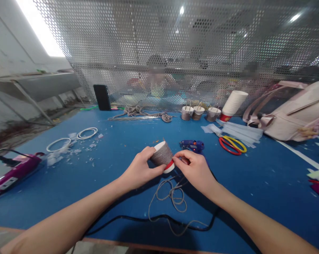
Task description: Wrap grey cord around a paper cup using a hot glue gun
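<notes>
A paper cup (162, 154) wrapped mostly in grey cord is tilted above the blue table, its red and white end towards the lower right. My left hand (143, 167) grips it between thumb and fingers. At the cup's red band, my right hand (192, 167) pinches the grey cord with thumb and forefinger. Loose loops of grey cord (172, 194) lie on the table below the cup. Just behind my right hand is a blue glue gun (192, 144), partly hidden by it.
Scissors (232, 144) and translucent strips (241, 130) lie right, near stacked cups (235, 102), wrapped cups (187, 113) and a pale bag (297, 113). White rings (59, 144), a purple power strip (15, 174) and a phone (102, 97) are left. A black cable (138, 219) crosses the front.
</notes>
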